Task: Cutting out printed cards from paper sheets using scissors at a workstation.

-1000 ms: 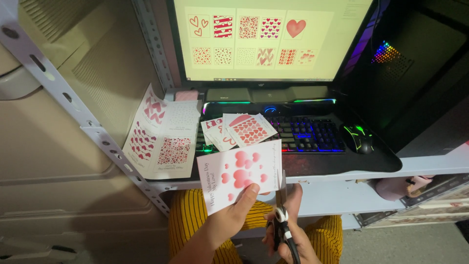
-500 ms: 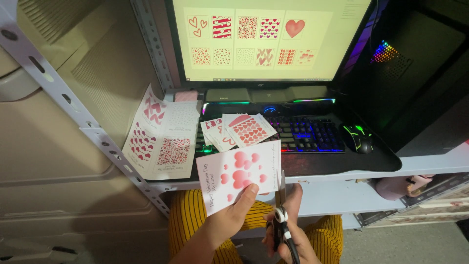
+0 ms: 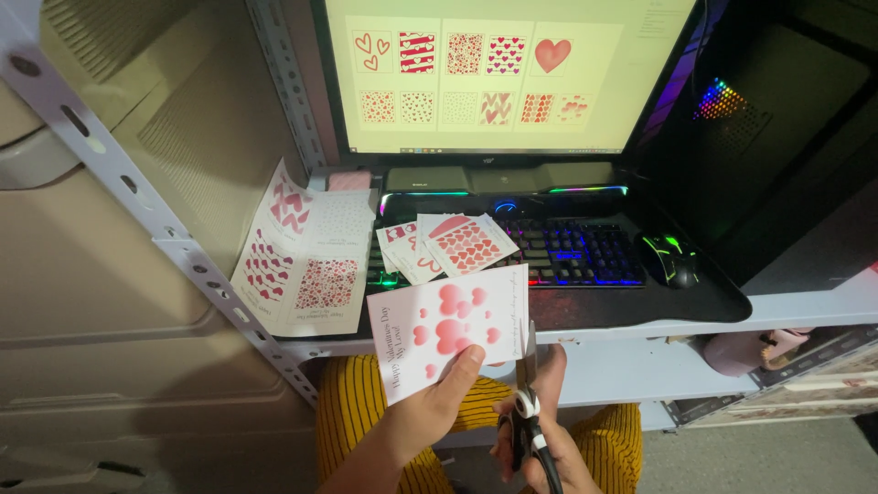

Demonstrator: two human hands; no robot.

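Card [image 3: 448,334] in left grip [image 3: 430,412], beside scissors [image 3: 528,402]

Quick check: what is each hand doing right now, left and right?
Left hand: closed on the pink heart-printed card, thumb on its front.
Right hand: closed on the scissors, blades at the card's right edge.

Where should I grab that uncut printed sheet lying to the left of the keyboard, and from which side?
Probably take the uncut printed sheet by its near bottom edge, coming from below. That edge overhangs the front of the desk, so a thumb and fingers can pinch it; its far left corner curls up against the metal shelf post, leaving less room there.
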